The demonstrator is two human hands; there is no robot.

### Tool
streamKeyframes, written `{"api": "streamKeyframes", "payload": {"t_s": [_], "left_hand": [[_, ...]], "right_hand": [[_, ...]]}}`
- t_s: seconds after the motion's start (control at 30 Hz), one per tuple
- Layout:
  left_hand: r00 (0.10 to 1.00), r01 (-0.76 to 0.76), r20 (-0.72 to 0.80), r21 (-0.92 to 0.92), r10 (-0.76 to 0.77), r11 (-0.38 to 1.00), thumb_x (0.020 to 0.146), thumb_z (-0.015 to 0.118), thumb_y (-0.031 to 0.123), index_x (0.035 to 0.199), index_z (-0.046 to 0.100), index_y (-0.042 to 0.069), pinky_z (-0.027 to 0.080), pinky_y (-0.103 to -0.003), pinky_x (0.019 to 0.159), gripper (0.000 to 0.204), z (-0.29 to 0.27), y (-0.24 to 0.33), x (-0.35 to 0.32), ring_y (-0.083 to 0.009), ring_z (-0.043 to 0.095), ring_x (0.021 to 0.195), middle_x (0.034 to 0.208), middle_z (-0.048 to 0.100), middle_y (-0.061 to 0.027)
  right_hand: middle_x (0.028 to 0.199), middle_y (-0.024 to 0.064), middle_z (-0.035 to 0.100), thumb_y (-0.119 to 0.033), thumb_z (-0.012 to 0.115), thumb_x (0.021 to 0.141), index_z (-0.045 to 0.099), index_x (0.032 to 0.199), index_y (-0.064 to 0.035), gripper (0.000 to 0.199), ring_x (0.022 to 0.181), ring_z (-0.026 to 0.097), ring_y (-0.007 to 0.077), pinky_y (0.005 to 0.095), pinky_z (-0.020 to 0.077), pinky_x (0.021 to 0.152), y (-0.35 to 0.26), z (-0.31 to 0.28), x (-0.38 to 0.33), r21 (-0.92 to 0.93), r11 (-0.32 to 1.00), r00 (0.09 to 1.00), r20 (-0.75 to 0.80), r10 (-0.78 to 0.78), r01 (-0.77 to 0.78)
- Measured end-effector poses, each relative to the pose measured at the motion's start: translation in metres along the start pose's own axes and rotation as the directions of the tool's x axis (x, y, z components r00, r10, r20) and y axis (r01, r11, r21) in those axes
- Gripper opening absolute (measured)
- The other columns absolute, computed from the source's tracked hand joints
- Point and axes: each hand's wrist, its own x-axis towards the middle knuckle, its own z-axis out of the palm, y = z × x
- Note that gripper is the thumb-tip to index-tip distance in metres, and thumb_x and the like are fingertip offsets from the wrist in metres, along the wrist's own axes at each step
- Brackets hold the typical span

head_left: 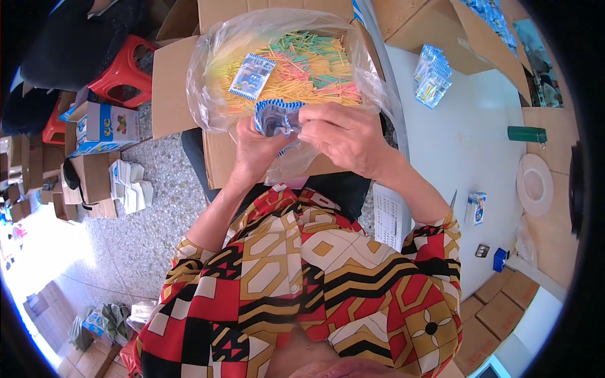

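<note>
My left hand [255,152] is closed around the lower part of a small clear plastic packet [270,121] with a blue-and-white striped edge. My right hand [348,137] pinches the packet's right side near its top, fingers bent together. Both hands are over the near edge of a cardboard carton [173,85] lined with a clear plastic bag [203,75]. Inside lie a great many thin sticks [287,66] in yellow, pink and green. Another blue-and-white packet [252,77] rests on the sticks, just beyond my left hand. What is inside the held packet cannot be made out.
On the white table [435,170] at right lie filled packets [432,79], a green tool-like object [527,134] and a single packet [477,208]. A white plastic basket [387,214] is by my right forearm. Red stools [129,72] and a blue-white box [107,129] stand at left.
</note>
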Motion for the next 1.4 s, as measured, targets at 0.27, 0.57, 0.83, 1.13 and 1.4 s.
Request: {"api": "streamKeyframes", "payload": {"t_s": [0.27,0.57,0.83,1.13,1.4], "left_hand": [[0.996,0.077,-0.032,-0.045,-0.079,0.996,0.067,0.069,-0.003,0.089,0.063,0.001,0.048,-0.022,0.067,0.023,-0.007,-0.008,0.004,-0.0053,0.057,0.073,0.082,0.065,-0.0009],[0.987,0.138,-0.058,-0.134,-0.147,0.981,0.067,0.07,-0.004,0.09,0.064,0.002,0.049,-0.022,0.069,0.024,-0.013,0.002,0.004,-0.0064,0.059,0.074,0.084,0.065,-0.002],[0.985,0.141,-0.08,-0.129,-0.152,0.982,0.068,0.071,-0.001,0.09,0.063,0.002,0.048,-0.022,0.069,0.024,-0.017,0.005,0.006,-0.0062,0.058,0.075,0.085,0.065,-0.0017],[0.98,0.185,-0.043,-0.129,-0.192,0.974,0.066,0.072,-0.003,0.097,0.06,0.004,0.05,-0.026,0.072,0.034,-0.014,0.005,0.008,-0.0095,0.06,0.079,0.088,0.064,-0.002],[0.984,0.163,-0.05,-0.111,-0.169,0.98,0.068,0.072,0.001,0.091,0.063,0.002,0.048,-0.022,0.068,0.025,-0.013,0.004,0.007,-0.0054,0.058,0.073,0.085,0.065,-0.0008]], "right_hand": [[0.094,0.0054,0.061,-0.006,0.064,0.075,0.06,0.081,-0.0031,0.008,0.073,0.06,0.0157,0.0249,0.0483,0.065,0.041,-0.003,0.012,0.318,0.891,0.945,0.081,0.316,-0.325],[0.09,0.0211,0.062,-0.003,0.047,0.08,0.06,0.1,-0.0032,0.024,0.085,0.061,0.032,0.0392,0.0487,0.071,0.209,0.052,-0.039,-0.452,0.702,0.699,0.211,0.684,-0.551],[0.086,0.0228,0.06,0.002,0.044,0.076,0.056,0.092,0.0018,0.02,0.085,0.061,0.0365,0.0448,0.0497,0.071,0.234,0.079,-0.058,-0.609,0.751,0.632,0.484,0.606,-0.254],[0.083,0.0204,0.061,0.003,0.049,0.073,0.05,0.098,0.0025,0.025,0.082,0.061,0.0351,0.0425,0.051,0.066,0.231,0.082,-0.063,-0.632,0.749,0.653,0.485,0.582,-0.199],[0.082,0.0186,0.061,0.003,0.051,0.071,0.049,0.102,0.0023,0.031,0.081,0.062,0.0337,0.0423,0.051,0.067,0.231,0.085,-0.068,-0.624,0.767,0.718,0.466,0.518,-0.148]]}}
